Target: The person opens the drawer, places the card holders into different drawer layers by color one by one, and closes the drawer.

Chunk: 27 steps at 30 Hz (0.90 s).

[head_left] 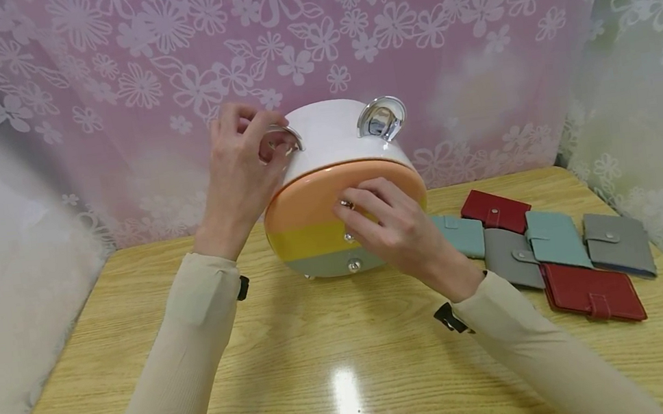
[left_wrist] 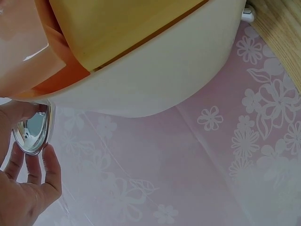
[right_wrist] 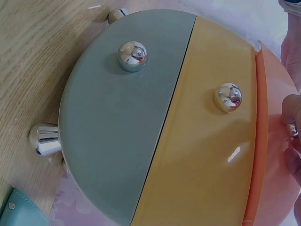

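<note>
A round white drawer box (head_left: 328, 131) with chrome ears stands on the table. Its front is split into an orange drawer (head_left: 312, 199), a yellow drawer (right_wrist: 202, 146) and a grey-green drawer (right_wrist: 117, 122). My left hand (head_left: 239, 159) grips the left chrome ear (left_wrist: 35, 129), thumb on one side and fingers on the other. With its fingertips my right hand (head_left: 396, 230) pinches the chrome knob (right_wrist: 292, 130) of the orange drawer. That drawer juts out a little past the yellow one in the right wrist view. The right ear (head_left: 383, 121) is untouched.
Right of the box lie several snap-strap wallets: a red wallet (head_left: 496, 209), a teal wallet (head_left: 555, 238), a grey wallet (head_left: 618, 244) and others, some overlapping. A flowered pink curtain (head_left: 317, 36) hangs behind the wooden table (head_left: 278, 379).
</note>
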Motion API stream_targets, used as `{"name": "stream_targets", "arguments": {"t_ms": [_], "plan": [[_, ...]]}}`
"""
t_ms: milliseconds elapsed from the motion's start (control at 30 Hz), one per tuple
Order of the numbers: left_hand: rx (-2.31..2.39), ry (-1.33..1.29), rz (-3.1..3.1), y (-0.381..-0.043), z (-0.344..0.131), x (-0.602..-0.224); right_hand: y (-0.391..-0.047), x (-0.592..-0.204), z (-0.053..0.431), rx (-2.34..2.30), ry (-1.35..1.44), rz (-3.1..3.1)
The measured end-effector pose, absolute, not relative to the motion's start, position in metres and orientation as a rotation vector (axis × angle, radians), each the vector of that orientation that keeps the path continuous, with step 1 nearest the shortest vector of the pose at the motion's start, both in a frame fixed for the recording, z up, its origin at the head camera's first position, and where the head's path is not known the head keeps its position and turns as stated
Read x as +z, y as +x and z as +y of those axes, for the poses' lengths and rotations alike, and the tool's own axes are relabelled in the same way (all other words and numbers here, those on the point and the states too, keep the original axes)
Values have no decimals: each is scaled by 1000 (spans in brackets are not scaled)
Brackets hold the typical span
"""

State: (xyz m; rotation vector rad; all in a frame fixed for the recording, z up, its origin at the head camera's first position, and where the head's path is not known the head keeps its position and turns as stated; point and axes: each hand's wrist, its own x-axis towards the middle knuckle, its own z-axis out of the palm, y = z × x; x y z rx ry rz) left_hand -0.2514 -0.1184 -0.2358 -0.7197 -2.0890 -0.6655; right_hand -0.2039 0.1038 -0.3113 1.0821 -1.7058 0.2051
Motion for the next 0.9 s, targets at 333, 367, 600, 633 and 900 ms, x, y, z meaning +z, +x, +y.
{"name": "stream_targets", "arguments": {"t_ms": [333,367,600,633,900], "plan": [[-664,-717,-2101,-250,-118,-235,-203,-314,104,211,1084,-1676],[-667,-716,-2102,-250,-118,-235,-203,-314,104,214,1085,-1672],[-666,-722,-2104,-250,-118,-235,-201,-315,103,236,1081,-1660],[-665,-722,-2105,-250,-119,-235,-201,-315,103,245,1083,-1659],[-657,-714,-2121,-249,-119,-235,-199,-316,103,255,1078,-1656]]}}
